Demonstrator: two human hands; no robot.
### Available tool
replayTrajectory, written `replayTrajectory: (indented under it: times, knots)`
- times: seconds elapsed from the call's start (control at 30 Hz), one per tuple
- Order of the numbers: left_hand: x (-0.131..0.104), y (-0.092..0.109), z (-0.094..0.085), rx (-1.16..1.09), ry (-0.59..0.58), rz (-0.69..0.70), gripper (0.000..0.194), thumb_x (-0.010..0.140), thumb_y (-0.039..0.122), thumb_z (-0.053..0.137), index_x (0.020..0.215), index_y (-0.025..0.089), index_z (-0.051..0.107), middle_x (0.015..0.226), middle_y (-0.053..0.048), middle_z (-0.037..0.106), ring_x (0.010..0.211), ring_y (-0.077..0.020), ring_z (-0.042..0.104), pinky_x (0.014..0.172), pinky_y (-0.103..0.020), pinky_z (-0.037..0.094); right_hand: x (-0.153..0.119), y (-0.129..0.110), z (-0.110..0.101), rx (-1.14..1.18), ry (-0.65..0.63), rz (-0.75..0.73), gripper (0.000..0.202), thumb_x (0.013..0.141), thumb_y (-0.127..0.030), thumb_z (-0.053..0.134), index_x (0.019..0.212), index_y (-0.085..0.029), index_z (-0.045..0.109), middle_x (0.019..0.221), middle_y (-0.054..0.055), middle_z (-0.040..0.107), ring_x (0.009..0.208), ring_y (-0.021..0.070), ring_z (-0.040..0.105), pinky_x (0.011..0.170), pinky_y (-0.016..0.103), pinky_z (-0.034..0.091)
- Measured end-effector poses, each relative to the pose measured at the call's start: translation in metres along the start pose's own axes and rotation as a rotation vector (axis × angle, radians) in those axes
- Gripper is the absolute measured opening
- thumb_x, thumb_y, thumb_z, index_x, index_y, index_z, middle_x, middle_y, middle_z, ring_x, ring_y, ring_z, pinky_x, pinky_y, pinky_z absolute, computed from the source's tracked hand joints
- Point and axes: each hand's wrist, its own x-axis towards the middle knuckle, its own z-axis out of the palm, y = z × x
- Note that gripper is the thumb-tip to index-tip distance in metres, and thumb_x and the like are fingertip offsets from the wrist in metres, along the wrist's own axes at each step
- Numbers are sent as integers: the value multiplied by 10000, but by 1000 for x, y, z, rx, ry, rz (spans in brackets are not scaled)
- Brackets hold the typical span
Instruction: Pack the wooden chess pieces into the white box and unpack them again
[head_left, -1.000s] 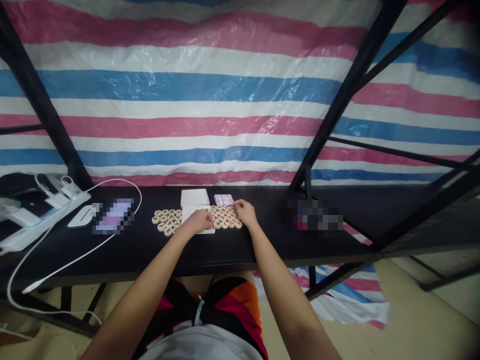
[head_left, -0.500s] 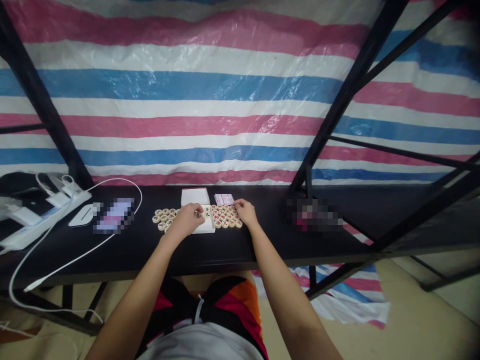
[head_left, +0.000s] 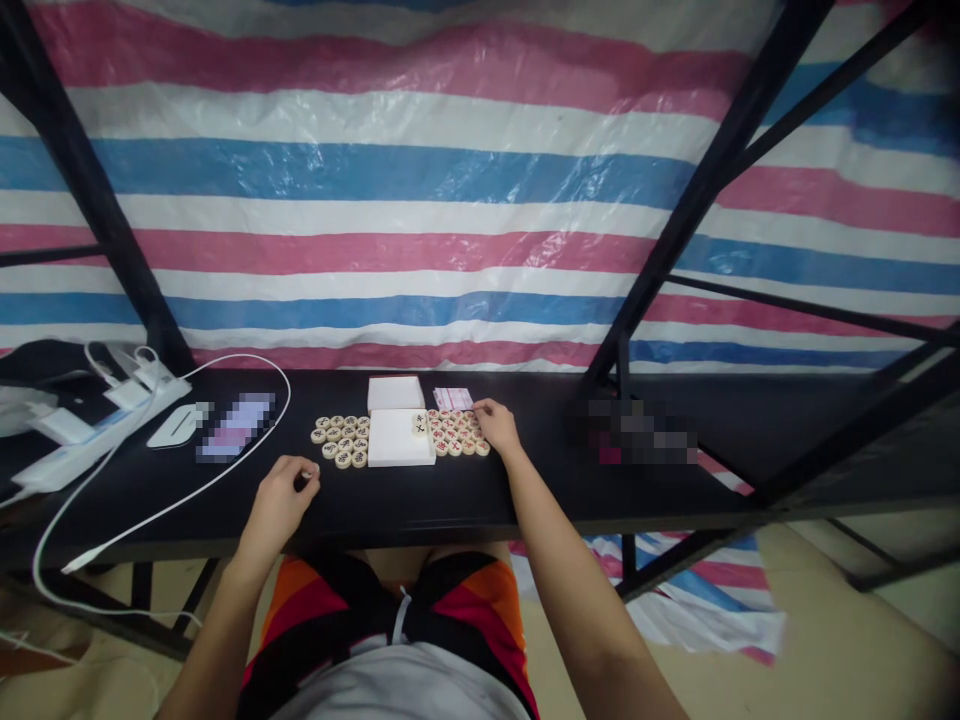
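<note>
My left hand (head_left: pixel 283 492) is low over the table, left of the black-lettered xiangqi pieces (head_left: pixel 343 440). Its thumb and fingers are pinched on a small pale disc, apparently a xiangqi piece (head_left: pixel 307 475). At the far right corner of the red-lettered xiangqi pieces (head_left: pixel 456 434) rests my right hand (head_left: pixel 496 425), its fingers curled together against the edge of the group; whether a piece is between them is hidden. Between the two groups stands an open white box (head_left: pixel 394 442), with a few black-lettered pieces (head_left: pixel 420 424) in its far right corner.
The box lid (head_left: pixel 395 396) lies behind the box, beside a folded red-and-white paper (head_left: pixel 453 398). Leftward are a blurred phone (head_left: pixel 236 427), a white cable (head_left: pixel 165 503) and a power strip (head_left: pixel 90 435). A blurred dark object (head_left: pixel 637 435) sits at right between black frame bars.
My left hand has moved from over the box to the left and nearer me, past the black-lettered pieces, uncovering the box. My right hand has stayed by the red-lettered pieces.
</note>
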Motion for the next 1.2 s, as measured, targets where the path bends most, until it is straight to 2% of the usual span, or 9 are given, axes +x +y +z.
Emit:
replayTrajectory:
  times: [0.1, 0.3, 0.5, 0.7, 1.0, 1.2]
  knots:
    - [-3, 3, 1, -2, -8, 51, 192, 814, 332, 459, 779, 199, 593, 876, -50, 626, 821, -187, 610, 773, -291, 480, 0, 0, 0, -11, 3, -2, 223, 765, -225, 470, 874, -230, 665, 874, 11, 691, 800, 160, 606, 735, 249, 424]
    - [-8, 0, 3, 46, -122, 162, 289, 859, 351, 430, 994, 208, 642, 1065, -67, 621, 1019, -216, 556, 940, -359, 429, 0, 0, 1, -11, 3, -5, 222, 769, -227, 469, 873, -229, 665, 884, 12, 690, 812, 156, 608, 750, 248, 430]
    - [-8, 4, 3, 138, -134, 120, 357, 855, 364, 427, 1113, 220, 629, 1100, -67, 568, 1034, -216, 534, 939, -370, 435, 1, 1, 1, -3, -2, -10, 222, 768, -223, 473, 879, -231, 665, 893, 10, 690, 825, 155, 611, 764, 249, 430]
    - [-8, 11, -2, 136, -154, 131, 346, 852, 352, 429, 1113, 237, 625, 1134, -59, 591, 1041, -227, 534, 946, -389, 428, 2, 4, 3, -12, 7, -17, 222, 768, -229, 475, 879, -227, 667, 889, 12, 690, 814, 154, 609, 751, 245, 431]
    - [-8, 10, -1, 173, -155, 127, 358, 855, 361, 424, 1121, 223, 620, 1161, -66, 591, 1060, -236, 537, 951, -386, 430, 1, 3, 2, -10, 6, -6, 220, 769, -232, 472, 877, -226, 663, 882, 12, 688, 806, 154, 609, 734, 241, 428]
    - [-5, 6, 4, 210, -150, 85, 459, 847, 398, 418, 1230, 177, 542, 1267, -106, 526, 1164, -259, 477, 980, -411, 398, 1, 1, 1, -7, 4, -19, 220, 770, -231, 470, 874, -225, 664, 889, 12, 689, 796, 153, 605, 747, 248, 427]
